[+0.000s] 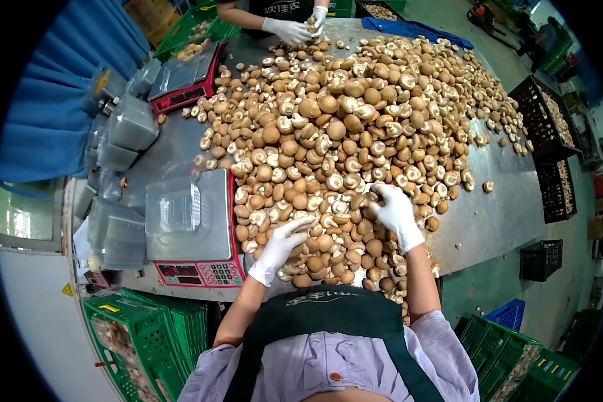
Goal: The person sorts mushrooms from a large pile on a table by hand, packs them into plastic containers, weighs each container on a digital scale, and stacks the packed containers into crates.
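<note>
A large heap of brown-capped shiitake mushrooms (335, 129) with pale stems covers the metal table. My left hand (279, 249), in a white glove, rests over the near left part of the heap, its fingers stretched out and apart with nothing held. On the right, my gloved right hand (396, 216) reaches into the pile, thumb and fingers curled around a mushroom (370, 198) that is partly hidden. A red-edged scale (211, 234) stands left of the heap, with a clear plastic box (173, 206) on its platform.
Clear plastic boxes (132, 124) are stacked along the left edge, near a second scale (181, 80). Across the table a co-worker's gloved hands (289, 30) hold a mushroom. Green crates (144, 335) stand at lower left, black crates (546, 120) at right.
</note>
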The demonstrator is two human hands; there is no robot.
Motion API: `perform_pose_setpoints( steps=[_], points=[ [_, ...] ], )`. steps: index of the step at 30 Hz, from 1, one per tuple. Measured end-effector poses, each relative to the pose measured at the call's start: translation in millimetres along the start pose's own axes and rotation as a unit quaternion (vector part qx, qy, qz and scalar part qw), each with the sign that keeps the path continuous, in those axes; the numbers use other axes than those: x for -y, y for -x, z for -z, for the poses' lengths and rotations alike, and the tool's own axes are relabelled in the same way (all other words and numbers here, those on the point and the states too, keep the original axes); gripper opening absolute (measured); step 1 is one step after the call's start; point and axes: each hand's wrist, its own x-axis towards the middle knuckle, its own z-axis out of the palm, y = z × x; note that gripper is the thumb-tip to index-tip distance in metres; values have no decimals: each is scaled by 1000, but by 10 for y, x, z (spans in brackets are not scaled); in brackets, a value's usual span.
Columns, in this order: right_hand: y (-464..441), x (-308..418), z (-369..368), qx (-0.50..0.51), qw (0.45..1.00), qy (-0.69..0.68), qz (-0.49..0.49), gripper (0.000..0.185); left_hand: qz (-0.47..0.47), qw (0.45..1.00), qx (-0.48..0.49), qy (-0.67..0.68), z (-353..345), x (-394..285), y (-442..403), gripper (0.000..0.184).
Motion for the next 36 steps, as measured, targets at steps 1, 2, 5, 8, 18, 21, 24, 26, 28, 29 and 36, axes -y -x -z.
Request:
perform_pose_setpoints(
  steps=[1,2,5,8,18,21,24,26,28,29,36],
  points=[
    [-51,62,-75,55,998,7,-13,47,9,999,-5,34,-32,-32,-11,40],
    [-89,116,-164,110,993,13,-27,51,20,997,-9,68,-67,-68,-15,38],
    [-37,78,-486,41,993,95,52,52,55,995,-14,84,-159,-96,-26,40],
    [76,239,-225,150,986,53,54,45,69,989,-1,127,-235,-133,-10,41],
    [-405,66,-107,30,997,-58,-43,46,75,982,-6,175,-177,-28,25,48],
    [-484,175,-498,-7,999,25,34,49,115,967,-5,229,-199,-39,-21,58],
    [-380,223,-382,71,997,9,-16,61,107,964,51,238,-215,-102,-13,57],
    [-335,223,-113,163,982,-73,-54,64,84,972,62,212,-208,-13,-25,56],
    [-208,216,54,162,984,-69,-32,64,66,978,72,185,-210,64,-18,55],
    [-162,193,101,181,981,-59,-35,64,94,955,97,264,-212,80,-26,54],
    [6,479,360,208,947,-241,40,40,157,915,108,356,-375,135,-85,47]
  ],
)
